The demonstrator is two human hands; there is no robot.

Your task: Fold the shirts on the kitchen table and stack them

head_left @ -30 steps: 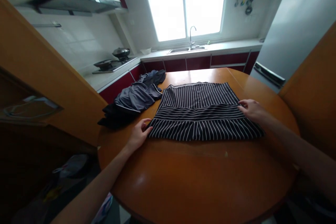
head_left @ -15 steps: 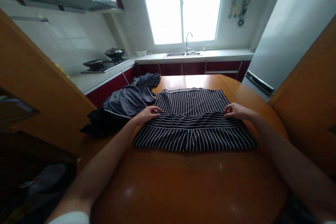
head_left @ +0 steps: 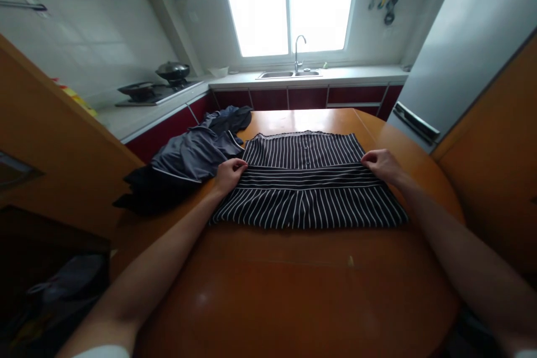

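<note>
A black garment with white stripes (head_left: 302, 179) lies spread flat, with small buttons down its upper part and a band of crosswise stripes across its middle. My left hand (head_left: 230, 173) pinches the left edge of that band between thumb and fingers. At the band's right edge, my right hand (head_left: 381, 164) has its fingertips closed on the cloth in the same way. Between the hands the band looks stretched fairly smooth. The wider lower part, with upright stripes, fans out towards me.
Beneath the garment is a glossy wooden table (head_left: 285, 296) with a rounded edge. A heap of dark grey and black clothes (head_left: 188, 154) lies at its left side. Beyond stand a stove with two pans (head_left: 173, 71), a sink (head_left: 277, 74) and a fridge (head_left: 457, 45).
My left hand has moved up from the garment's lower left corner to the band and pinched it. My right hand stays at the band's right edge. The band is now smoother; the view has shifted.
</note>
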